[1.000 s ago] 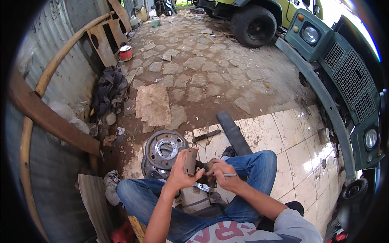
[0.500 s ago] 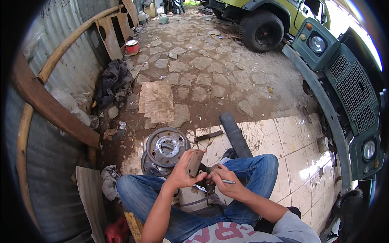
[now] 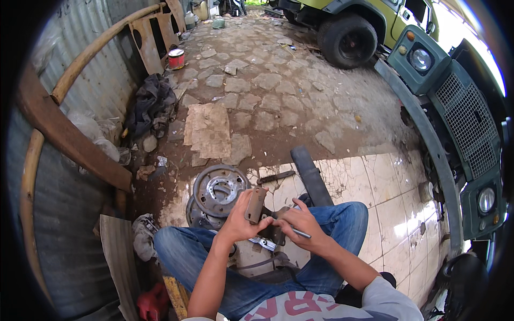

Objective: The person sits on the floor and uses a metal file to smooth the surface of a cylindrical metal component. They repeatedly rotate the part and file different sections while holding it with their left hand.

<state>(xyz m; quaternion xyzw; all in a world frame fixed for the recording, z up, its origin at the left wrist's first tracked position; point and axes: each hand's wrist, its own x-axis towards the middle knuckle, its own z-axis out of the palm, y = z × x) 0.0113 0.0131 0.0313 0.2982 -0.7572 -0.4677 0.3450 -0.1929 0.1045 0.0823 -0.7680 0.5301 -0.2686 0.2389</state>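
here, part (image 3: 255, 206) in left hand (image 3: 239, 220), rod (image 3: 302, 234) in right (image 3: 306, 224)

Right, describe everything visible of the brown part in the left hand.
The brown part is an oblong piece with a broad, dull face and small dark spots, perhaps holes. It may be worn metal. Near the picture's centre, its long sides run up the view, and the left hand grips it.

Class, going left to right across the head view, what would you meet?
Lower wooden pole, leaning corrugated sheet, red can, left hand holding a brown metal block, right hand with a slim grey rod, upper headlight, mesh grille.
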